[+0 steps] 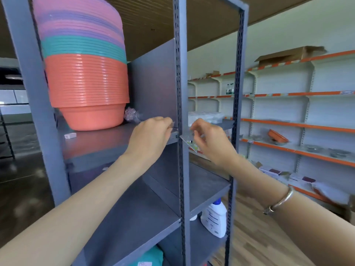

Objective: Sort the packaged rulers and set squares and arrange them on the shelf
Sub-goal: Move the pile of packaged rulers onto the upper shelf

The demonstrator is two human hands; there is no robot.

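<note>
The right hand [209, 141] pinched a clear-packaged flat plastic set square [187, 141] in its fingers, slanted just beside the grey metal shelf [107, 139], while whether the left hand [151, 135], fingers curled, held anything was unclear.

you stand before a grey metal shelf [123, 217]. behind it, on your right, a white wall [288, 25] carries long white wall shelves [278, 122] with orange edges. the floor there is light wooden planks [249, 237]; on your left is a dark shiny floor [23, 179]. the ceiling [153, 16] is brown and ribbed. the light is soft and even.
</note>
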